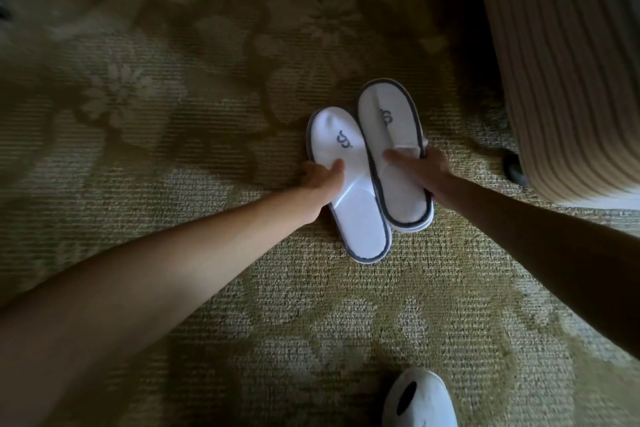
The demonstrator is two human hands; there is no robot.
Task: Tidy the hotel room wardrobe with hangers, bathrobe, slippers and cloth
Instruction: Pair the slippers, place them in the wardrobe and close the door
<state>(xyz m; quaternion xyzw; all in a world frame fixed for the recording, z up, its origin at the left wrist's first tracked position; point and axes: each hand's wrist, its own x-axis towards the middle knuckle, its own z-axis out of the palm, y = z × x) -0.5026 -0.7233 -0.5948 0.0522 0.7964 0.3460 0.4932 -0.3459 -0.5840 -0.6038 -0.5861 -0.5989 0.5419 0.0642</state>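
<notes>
Hands: both reach forward and down to a pair of white slippers on the floor. Left hand (320, 173) grips the left slipper (346, 184) at its outer edge, thumb lying on top of the upper near the opening, the other fingers hidden under the rim. Right hand (420, 172) grips the right slipper (391, 149) likewise, thumb across the upper, fingers wrapped around the outer edge. Both hands are closed on their slippers.

Carpet (173, 149): olive-green, ribbed weave, pale floral pattern; fills nearly the whole view. Upper part blurred and dim.

Ribbed beige furniture piece (561, 62): upper right corner, vertical ridges, standing on the carpet; a small dark foot or caster (516, 170) shows at its base. What the piece is cannot be told.

Slippers: toes pointing away from the camera, side by side and touching. Right slipper sits further forward and its inner edge overlaps the left one. Each has grey piping around the sole and a small grey logo on the upper. Whether either is lifted clear of the carpet cannot be told.

White shoe (419, 399): bottom edge of the view, right of centre, well apart from the slippers.
</notes>
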